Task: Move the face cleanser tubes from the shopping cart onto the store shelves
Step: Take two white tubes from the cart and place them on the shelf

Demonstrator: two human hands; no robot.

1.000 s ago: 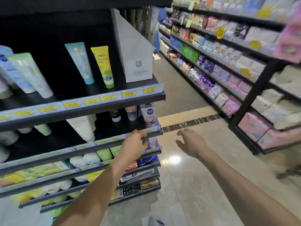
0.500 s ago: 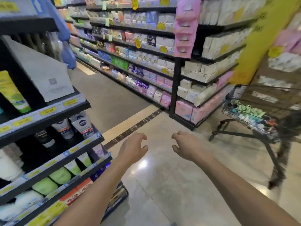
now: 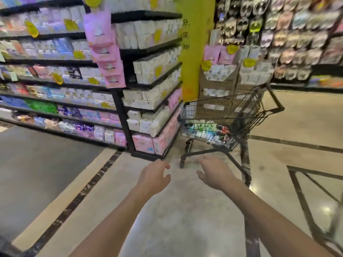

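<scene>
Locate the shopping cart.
In the head view the shopping cart stands right of centre, ahead of the right hand, beside the end shelf unit.

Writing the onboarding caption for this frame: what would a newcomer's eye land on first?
Two bare forearms reach up from the bottom edge, the left hand and right hand both empty, fingers loosely curled. Just beyond, right of centre, stands the black wire shopping cart with a jumble of face cleanser tubes in its basket. Behind it a bright yellow pillar rises beside shelves of pink and white packs.
</scene>
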